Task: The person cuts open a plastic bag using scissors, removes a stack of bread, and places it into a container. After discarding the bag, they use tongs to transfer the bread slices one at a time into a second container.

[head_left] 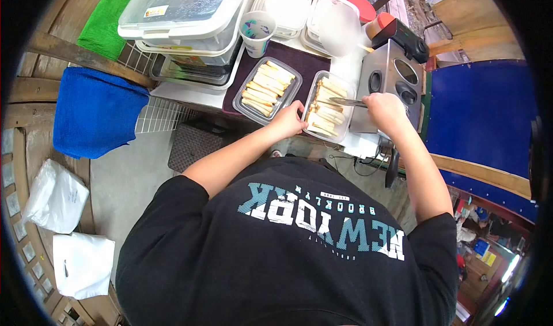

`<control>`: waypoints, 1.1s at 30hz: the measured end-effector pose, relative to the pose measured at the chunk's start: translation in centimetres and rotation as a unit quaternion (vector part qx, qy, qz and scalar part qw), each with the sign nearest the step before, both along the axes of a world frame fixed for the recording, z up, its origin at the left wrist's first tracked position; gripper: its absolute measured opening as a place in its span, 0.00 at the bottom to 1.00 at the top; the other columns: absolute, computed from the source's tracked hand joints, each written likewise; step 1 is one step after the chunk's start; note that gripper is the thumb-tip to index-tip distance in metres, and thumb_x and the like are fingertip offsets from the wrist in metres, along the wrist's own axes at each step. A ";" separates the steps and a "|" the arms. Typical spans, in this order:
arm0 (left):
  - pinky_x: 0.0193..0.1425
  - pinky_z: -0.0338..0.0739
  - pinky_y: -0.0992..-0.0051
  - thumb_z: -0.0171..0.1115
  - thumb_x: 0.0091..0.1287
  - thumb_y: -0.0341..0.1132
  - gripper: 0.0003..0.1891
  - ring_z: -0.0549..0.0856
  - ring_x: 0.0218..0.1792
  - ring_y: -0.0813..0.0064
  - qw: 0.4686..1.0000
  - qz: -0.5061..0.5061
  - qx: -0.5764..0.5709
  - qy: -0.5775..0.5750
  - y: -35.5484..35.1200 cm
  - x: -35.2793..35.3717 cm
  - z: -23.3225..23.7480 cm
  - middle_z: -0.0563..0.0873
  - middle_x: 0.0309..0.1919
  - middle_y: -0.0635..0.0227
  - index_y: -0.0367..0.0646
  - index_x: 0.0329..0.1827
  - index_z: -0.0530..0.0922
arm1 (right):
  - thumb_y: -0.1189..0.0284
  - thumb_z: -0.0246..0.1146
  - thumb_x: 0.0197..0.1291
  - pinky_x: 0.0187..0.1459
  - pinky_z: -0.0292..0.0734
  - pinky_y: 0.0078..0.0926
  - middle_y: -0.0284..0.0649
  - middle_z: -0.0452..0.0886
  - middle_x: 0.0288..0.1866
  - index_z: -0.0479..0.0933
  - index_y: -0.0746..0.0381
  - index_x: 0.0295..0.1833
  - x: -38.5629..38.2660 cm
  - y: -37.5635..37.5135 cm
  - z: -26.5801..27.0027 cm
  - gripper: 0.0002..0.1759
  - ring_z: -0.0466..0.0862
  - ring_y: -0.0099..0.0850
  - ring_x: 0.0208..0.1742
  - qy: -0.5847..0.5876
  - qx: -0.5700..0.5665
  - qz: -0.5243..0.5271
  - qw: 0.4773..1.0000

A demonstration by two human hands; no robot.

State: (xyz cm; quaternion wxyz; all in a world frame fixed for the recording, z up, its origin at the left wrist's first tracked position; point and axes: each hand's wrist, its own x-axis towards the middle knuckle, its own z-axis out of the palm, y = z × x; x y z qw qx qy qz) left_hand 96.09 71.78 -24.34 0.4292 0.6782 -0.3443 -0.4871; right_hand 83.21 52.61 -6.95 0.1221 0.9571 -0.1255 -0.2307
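My right hand [385, 111] is closed around metal tongs [347, 102], whose tips reach into the right clear plastic container [345, 131]. Pale, thin spring rolls [325, 118] lie in it in a stack; whether the tongs pinch one cannot be made out. At the container's near left corner, my left hand [289, 121] grips the rim with its fingertips. Just left stands a second clear plastic container [245, 111] with several more spring rolls [268, 87] laid side by side. Both containers rest on a dark cloth [314, 65].
A steel deep fryer [368, 84] with dark knobs stands close on the right. Behind are a paper cup [257, 32], stacked plastic containers [282, 6] and a large lidded bin [184, 14]. Blue towel [95, 110] and plastic bags [83, 265] hang at left.
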 end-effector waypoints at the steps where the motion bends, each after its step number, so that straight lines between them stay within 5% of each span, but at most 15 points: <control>1: 0.27 0.76 0.74 0.67 0.56 0.29 0.17 0.84 0.22 0.74 1.000 0.005 -0.003 0.002 0.0 0.0 0.1 0.82 0.21 0.64 0.38 0.43 0.68 | 0.76 0.56 0.50 0.37 0.80 0.36 0.43 0.83 0.30 0.80 0.60 0.32 0.0 0.0 -0.1 0.07 0.85 0.39 0.35 0.004 -0.004 0.004 1.000; 10: 0.26 0.76 0.75 0.67 0.56 0.30 0.18 0.84 0.22 0.76 1.000 -0.006 0.014 -0.005 -0.2 0.1 0.4 0.82 0.21 0.65 0.39 0.44 0.68 | 0.76 0.56 0.51 0.35 0.80 0.35 0.43 0.82 0.29 0.79 0.61 0.31 0.2 -0.7 -1.1 0.06 0.85 0.39 0.34 -0.048 -0.020 0.031 0.998; 33: 0.28 0.75 0.73 0.67 0.54 0.28 0.19 0.84 0.22 0.74 1.000 0.012 0.020 -0.015 -0.5 -0.1 0.7 0.82 0.20 0.64 0.40 0.44 0.67 | 0.77 0.58 0.47 0.38 0.80 0.38 0.47 0.83 0.32 0.81 0.63 0.30 6.3 -4.6 -1.0 0.06 0.85 0.43 0.37 0.076 0.017 0.038 0.996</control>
